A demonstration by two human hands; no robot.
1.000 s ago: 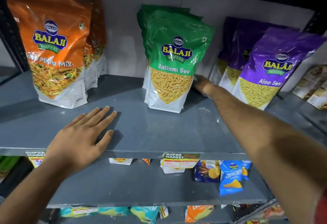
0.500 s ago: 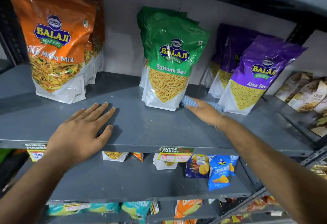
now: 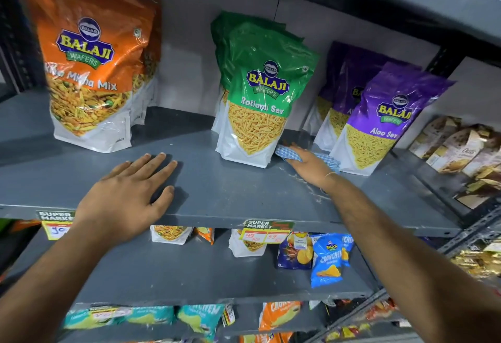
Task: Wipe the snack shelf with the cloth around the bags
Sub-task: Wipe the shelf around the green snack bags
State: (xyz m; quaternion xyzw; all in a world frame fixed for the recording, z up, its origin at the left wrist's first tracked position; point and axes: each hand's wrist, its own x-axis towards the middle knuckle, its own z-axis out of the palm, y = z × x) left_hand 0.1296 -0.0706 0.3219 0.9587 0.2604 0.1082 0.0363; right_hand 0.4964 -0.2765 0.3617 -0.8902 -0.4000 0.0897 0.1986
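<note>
Grey painted metal shelf point(image 3: 217, 193) fills your view, backed by a pale wall, with more snack packets on the tiers below. At the far left stands an orange plastic pouch of Balaji mix point(image 3: 92, 71), upright near the back, with more orange pouches behind it. Your left hand point(image 3: 127, 196) lies palm down on the bare shelf in front of it, near the front lip, fingers point(image 3: 151, 163) stretched out and slightly spread, holding nothing. A yellow price tag point(image 3: 267, 231) hangs from the lip further along. In the middle stands a green plastic pouch of Ratlami Sev point(image 3: 260, 104), upright, with others of its kind behind. Just to its right, your right hand point(image 3: 309, 163) presses flat on a blue-and-white checked cloth point(image 3: 287, 152), fingers together and laid over the fabric rather than gripping it. That cloth lies on the shelf in the gap between the green pouch and a purple plastic pouch of Aloo Sev point(image 3: 385, 123), touching or nearly touching both. Beyond the purple pouches, brown cartons point(image 3: 461, 150) sit on a neighbouring shelf.
</note>
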